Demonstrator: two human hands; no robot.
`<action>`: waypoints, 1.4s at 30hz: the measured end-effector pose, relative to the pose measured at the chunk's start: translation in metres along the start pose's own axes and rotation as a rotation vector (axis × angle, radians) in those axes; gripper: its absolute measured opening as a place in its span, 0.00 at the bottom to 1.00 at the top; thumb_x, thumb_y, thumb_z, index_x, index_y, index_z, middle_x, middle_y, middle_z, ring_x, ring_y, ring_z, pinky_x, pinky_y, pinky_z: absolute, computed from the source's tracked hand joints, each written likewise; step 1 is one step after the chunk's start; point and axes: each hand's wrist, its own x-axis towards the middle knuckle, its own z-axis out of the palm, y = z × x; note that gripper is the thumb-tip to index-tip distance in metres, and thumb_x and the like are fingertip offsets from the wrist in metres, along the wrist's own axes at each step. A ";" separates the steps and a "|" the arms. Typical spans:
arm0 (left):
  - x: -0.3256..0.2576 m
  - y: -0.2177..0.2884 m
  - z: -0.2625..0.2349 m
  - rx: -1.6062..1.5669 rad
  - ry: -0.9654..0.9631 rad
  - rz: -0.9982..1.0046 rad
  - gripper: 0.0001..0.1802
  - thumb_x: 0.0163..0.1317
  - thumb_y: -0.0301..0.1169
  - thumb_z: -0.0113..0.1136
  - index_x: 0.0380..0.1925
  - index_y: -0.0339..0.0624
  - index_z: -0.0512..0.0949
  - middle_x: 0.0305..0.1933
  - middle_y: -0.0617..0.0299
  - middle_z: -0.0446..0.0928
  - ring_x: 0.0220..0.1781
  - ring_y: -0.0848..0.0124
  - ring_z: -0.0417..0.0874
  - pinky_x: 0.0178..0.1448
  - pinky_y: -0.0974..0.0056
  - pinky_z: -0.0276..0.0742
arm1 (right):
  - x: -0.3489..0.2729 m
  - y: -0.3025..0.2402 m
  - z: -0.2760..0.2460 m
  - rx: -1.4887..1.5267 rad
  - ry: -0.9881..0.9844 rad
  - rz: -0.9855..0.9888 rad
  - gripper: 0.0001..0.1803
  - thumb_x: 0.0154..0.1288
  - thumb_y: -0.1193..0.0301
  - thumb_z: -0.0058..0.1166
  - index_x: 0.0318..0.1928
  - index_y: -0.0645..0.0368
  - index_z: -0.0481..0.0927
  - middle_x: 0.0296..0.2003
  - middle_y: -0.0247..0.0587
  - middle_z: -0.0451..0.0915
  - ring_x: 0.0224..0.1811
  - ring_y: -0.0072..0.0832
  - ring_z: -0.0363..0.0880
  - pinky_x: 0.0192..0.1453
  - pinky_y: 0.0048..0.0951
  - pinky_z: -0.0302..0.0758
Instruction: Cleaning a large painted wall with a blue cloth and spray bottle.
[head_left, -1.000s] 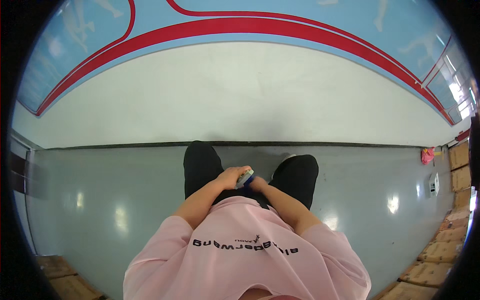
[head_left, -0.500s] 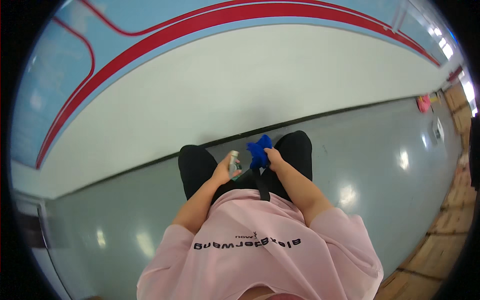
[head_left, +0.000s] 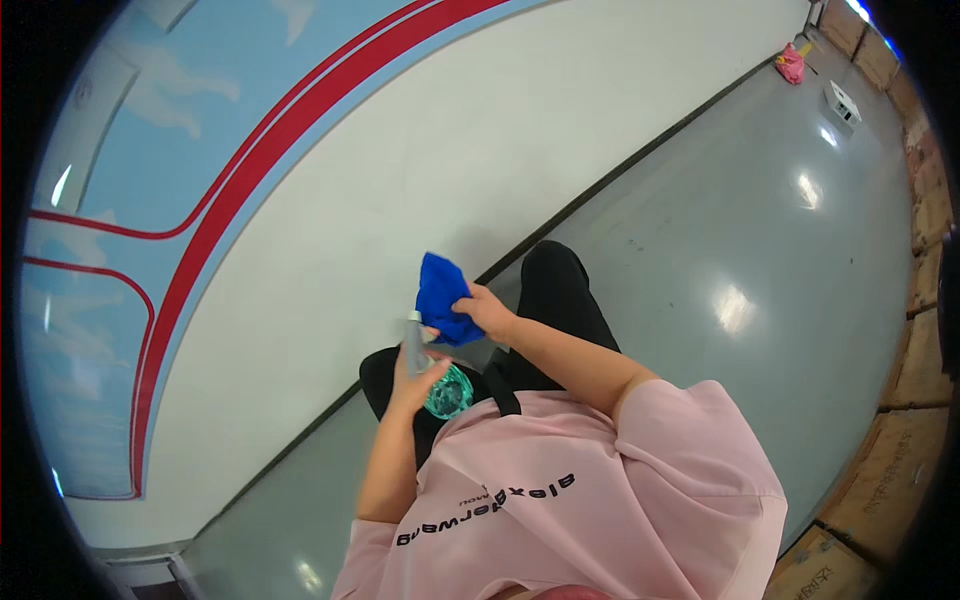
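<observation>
My left hand [head_left: 410,383] is closed round the neck of a spray bottle. The bottle has a grey spray head [head_left: 415,345] and a clear green body [head_left: 450,392], which shows below my fingers. A bright blue cloth [head_left: 440,296] hangs bunched from my right hand [head_left: 487,312], which is closed on its right side. The cloth is just beyond the spray head, in front of the white wall. Whether the cloth and the nozzle touch, I cannot tell.
A white wall [head_left: 480,150] with a blue and red painted upper part rises close ahead. Dark skirting [head_left: 620,175] meets the shiny grey floor [head_left: 700,240]. Wooden crates [head_left: 890,480] line the right side. A pink bag [head_left: 790,65] and a white box [head_left: 842,103] lie far right.
My view and body have turned left along the wall. Both hands have moved left and come closer together. The bottle has tilted, showing its green body, and the cloth is lifted.
</observation>
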 end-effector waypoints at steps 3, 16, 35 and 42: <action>0.007 -0.015 0.007 0.103 0.016 0.058 0.26 0.40 0.27 0.61 0.43 0.37 0.66 0.30 0.63 0.70 0.31 0.75 0.72 0.34 0.70 0.68 | 0.002 0.007 0.003 -0.454 -0.165 -0.173 0.20 0.48 0.78 0.43 0.47 0.62 0.68 0.38 0.37 0.72 0.39 0.25 0.70 0.46 0.27 0.67; 0.033 -0.057 -0.010 -0.057 -0.107 -0.149 0.18 0.39 0.28 0.59 0.34 0.34 0.71 0.29 0.62 0.72 0.31 0.74 0.72 0.37 0.69 0.68 | 0.006 0.035 0.007 -1.077 0.077 -0.127 0.18 0.45 0.71 0.47 0.41 0.61 0.72 0.36 0.53 0.74 0.40 0.45 0.73 0.45 0.35 0.69; 0.143 -0.016 0.006 -0.133 -0.304 -0.384 0.26 0.41 0.22 0.59 0.45 0.42 0.65 0.42 0.60 0.68 0.38 0.71 0.75 0.40 0.65 0.69 | 0.072 0.081 -0.179 -1.170 -0.172 0.936 0.21 0.57 0.59 0.40 0.48 0.57 0.72 0.45 0.48 0.73 0.45 0.39 0.73 0.49 0.38 0.68; 0.166 0.028 -0.002 -0.123 -0.134 -0.138 0.27 0.40 0.22 0.60 0.45 0.40 0.65 0.44 0.61 0.67 0.37 0.72 0.74 0.40 0.66 0.69 | 0.067 0.023 -0.184 -1.338 -0.056 0.933 0.21 0.58 0.59 0.38 0.47 0.58 0.72 0.45 0.49 0.73 0.45 0.41 0.73 0.50 0.40 0.67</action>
